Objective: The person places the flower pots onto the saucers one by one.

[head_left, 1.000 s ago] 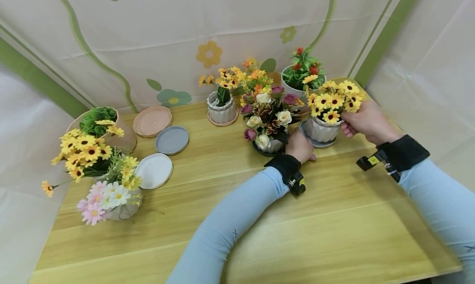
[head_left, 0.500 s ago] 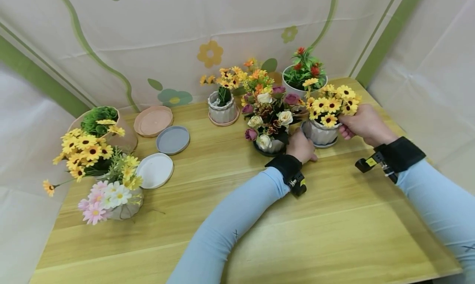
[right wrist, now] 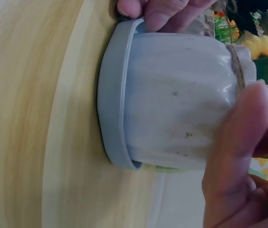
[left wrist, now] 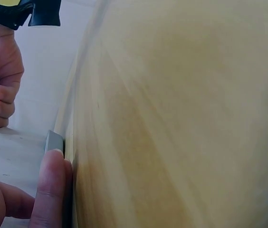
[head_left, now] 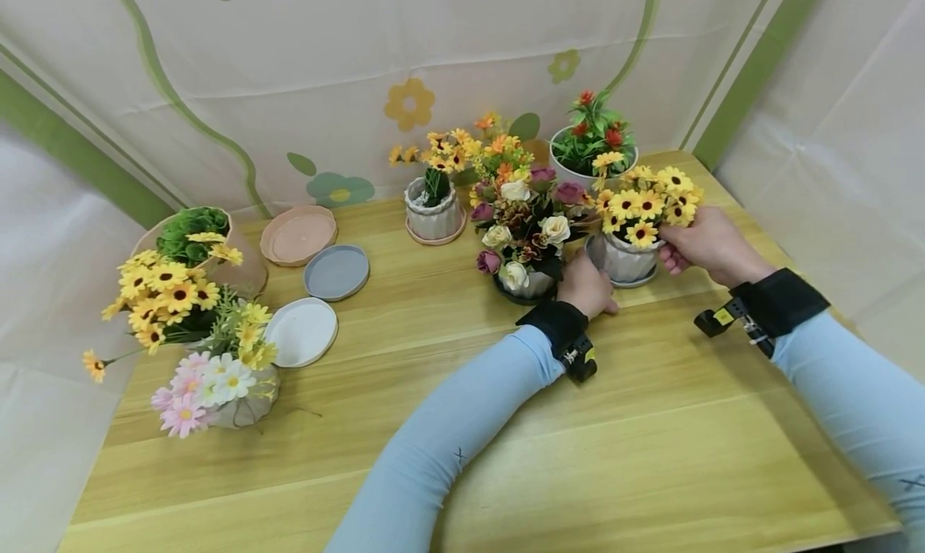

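Note:
A white ceramic flower pot (head_left: pixel 625 261) with yellow daisy-like flowers (head_left: pixel 641 205) stands upright in a blue-grey saucer (right wrist: pixel 112 95) at the right of the table. My right hand (head_left: pixel 711 244) grips the pot's rim from the right, its thumb near the twine around the rim in the right wrist view. From the left, my left hand (head_left: pixel 584 284) pinches the saucer's edge, with fingers (right wrist: pixel 160 16) at the rim beside the pot wall. In the left wrist view a left finger (left wrist: pixel 51 190) lies along the saucer's side.
Left of my left hand stands a pot of roses (head_left: pixel 531 232) in a dark saucer. Behind are a red-flowered plant (head_left: pixel 596 140) and a small orange-flowered pot (head_left: pixel 433 212). Pink (head_left: pixel 298 236), grey (head_left: pixel 336 272) and white (head_left: pixel 302 333) saucers lie beside several pots at the left.
Over the first half second my right hand shifted the flower pot slightly left, further into the saucer. Since then both hands have stayed almost still.

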`<state>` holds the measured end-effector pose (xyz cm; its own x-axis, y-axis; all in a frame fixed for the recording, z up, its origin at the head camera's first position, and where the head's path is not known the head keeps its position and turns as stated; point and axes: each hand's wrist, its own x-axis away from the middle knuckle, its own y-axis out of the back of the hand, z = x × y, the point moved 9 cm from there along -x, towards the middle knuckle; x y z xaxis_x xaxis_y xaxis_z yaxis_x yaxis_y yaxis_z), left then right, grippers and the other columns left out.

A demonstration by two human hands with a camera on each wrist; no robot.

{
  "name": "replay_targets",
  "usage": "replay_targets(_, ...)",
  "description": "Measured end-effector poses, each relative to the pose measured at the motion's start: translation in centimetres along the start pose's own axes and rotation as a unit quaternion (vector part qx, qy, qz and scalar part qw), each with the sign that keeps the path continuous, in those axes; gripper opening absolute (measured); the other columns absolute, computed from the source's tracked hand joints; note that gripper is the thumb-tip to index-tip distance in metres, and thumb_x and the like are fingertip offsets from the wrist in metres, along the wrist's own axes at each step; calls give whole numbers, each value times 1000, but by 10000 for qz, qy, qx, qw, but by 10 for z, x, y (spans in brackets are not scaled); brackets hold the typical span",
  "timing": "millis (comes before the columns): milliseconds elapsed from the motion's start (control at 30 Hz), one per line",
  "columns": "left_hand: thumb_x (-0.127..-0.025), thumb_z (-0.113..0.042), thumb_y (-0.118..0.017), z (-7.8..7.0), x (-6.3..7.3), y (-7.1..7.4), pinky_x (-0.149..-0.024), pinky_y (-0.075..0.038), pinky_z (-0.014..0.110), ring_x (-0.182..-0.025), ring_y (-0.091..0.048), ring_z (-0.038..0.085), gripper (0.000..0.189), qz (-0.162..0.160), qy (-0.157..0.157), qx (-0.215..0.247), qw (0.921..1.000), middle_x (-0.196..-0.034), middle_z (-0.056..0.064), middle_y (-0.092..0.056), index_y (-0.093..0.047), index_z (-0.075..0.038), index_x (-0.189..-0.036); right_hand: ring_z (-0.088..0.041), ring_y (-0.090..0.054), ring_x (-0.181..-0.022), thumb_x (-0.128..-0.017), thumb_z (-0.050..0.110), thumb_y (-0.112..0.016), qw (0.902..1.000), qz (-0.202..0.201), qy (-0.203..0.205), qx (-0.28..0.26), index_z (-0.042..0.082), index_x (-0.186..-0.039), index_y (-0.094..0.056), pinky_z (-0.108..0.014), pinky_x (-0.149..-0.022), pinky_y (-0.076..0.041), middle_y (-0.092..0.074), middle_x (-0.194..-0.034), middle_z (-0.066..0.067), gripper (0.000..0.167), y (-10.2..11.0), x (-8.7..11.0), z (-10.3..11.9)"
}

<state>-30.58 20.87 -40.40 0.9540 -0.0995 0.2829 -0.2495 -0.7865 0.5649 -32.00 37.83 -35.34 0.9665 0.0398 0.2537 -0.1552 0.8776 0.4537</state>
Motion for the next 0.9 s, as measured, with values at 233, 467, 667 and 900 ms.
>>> replay_targets(233,-98,-16,-62,2,0,-2,-85,-52,20,-100,-66,16,46,58,-22,288,9996,-122,6,-65,-49,-9,-142,-17,-68,-63,-104,15,-44,9994,328,49,-127,-14,-110,-53,-34,-63,-61,-68,-75,-11,31,-2,5,2)
replay_targets(467,-101,-16,-57,6,3,-3,-80,-52,17,-54,-67,10,50,362,-95,790,9962,-80,2,-70,-40,-6,-148,-27,-71,-79,-105,15,-47,9972,711,243,26,-21,-104,-57,-39,-75,-61,-69,-89,-18,37,-3,18,5)
replay_targets(667,-101,-15,-55,6,15,1,-66,-49,14,-52,-67,10,55,684,-569,1028,9907,-60,0,-67,-35,-4,-151,-25,-70,-81,-107,15,-43,9948,796,440,448,-20,-135,-42,-38,-74,-61,-67,-94,-18,45,8,39,9)
replay_targets(900,-102,-17,-53,-2,57,19,-46,-40,22,-57,-65,14,63,1418,-1123,767,9805,-73,0,-70,-23,-5,-157,-19,-70,-76,-108,20,-43,9931,427,574,931,0,-138,-52,-34,-69,-61,-70,-89,-8,37,28,68,27)
